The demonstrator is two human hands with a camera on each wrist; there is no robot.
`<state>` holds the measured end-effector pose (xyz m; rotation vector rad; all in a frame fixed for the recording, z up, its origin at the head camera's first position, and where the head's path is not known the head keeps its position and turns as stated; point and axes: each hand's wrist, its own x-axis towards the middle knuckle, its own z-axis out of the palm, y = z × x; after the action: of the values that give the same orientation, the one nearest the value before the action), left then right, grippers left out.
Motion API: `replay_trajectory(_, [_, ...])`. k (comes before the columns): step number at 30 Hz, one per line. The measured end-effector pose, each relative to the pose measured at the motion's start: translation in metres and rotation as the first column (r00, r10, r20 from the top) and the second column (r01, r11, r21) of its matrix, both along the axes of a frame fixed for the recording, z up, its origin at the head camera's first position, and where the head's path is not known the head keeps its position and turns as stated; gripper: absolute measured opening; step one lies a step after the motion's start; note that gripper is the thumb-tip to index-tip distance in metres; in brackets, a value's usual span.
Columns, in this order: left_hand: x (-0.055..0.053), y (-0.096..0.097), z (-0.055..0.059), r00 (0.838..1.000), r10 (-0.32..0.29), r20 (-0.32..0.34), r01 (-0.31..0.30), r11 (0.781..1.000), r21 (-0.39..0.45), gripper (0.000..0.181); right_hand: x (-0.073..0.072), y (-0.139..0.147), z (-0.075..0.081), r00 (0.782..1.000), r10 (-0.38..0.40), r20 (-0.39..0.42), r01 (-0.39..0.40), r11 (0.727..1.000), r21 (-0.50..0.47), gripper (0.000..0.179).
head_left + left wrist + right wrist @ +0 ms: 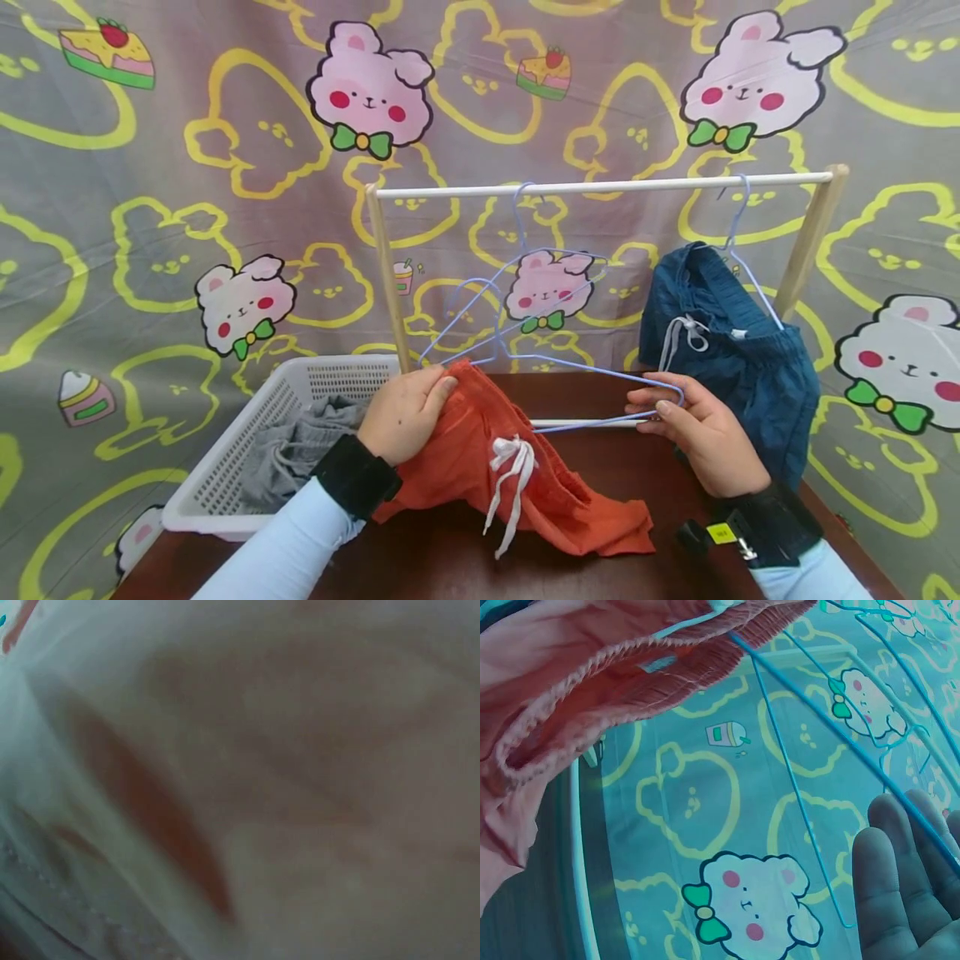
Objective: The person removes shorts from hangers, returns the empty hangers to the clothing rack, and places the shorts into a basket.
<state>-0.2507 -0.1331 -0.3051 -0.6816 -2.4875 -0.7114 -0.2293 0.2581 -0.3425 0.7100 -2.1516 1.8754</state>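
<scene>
Over a dark brown table [438, 562], orange-red cloth drawstring shorts [468, 467] and a pale-blue wire hanger [525, 357] are being held together at the waistband. The shorts are being pinched by the left hand [405, 417], the hanger's corner by the slightly bent fingers and thumb of the right hand [708, 433].

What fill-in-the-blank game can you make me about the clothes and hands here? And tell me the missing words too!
1. The left hand grips the orange pants, and the right hand holds a thin blue ____.
2. The gray clothing lies inside a white ____.
3. The drawstring on the orange pants is coloured ____.
4. In the head view, the dark blue pants hang near the ____ end of the rail.

Missing words: hanger; basket; white; right.
</scene>
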Motion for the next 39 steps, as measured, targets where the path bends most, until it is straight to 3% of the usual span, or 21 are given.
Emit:
replay_trajectory(7, [0.003, 0.002, 0.003, 0.999, -0.033, -0.016, 0.033, 0.998, -0.05, 0.029, 0.003, -0.001, 0.005, 0.999, -0.041, 0.007, 0.041, 0.999, 0.021, 0.03])
replay_trajectory(15, [0.004, 0.001, 0.004, 0.996, -0.05, 0.072, 0.052, 0.998, -0.028, 0.028, 0.004, 0.001, 0.003, 0.998, 0.05, 0.032, -0.048, 0.998, -0.047, 0.024])
replay_trajectory(22, [0.003, -0.001, 0.0, 0.99, -0.066, 0.127, 0.067, 0.998, -0.003, 0.017, 0.008, 0.002, 0.001, 0.998, 0.046, 0.051, -0.047, 0.999, 0.006, 0.028])
replay_trajectory(31, [0.002, -0.004, -0.002, 0.986, -0.116, 0.118, 0.122, 0.992, -0.042, 0.019, 0.011, 0.009, 0.0, 0.997, 0.073, 0.03, -0.072, 0.997, -0.007, 0.028])
replay_trajectory(35, [0.002, -0.005, -0.003, 0.98, -0.123, 0.156, 0.131, 0.99, -0.044, 0.021, 0.012, 0.011, 0.002, 0.999, 0.044, 0.019, -0.044, 0.999, 0.025, 0.028])
replay_trajectory(39, [0.001, -0.009, -0.004, 0.983, -0.116, 0.141, 0.126, 0.99, -0.06, 0.02, 0.013, 0.015, 0.005, 1.0, 0.013, 0.015, -0.013, 0.999, 0.046, 0.029])
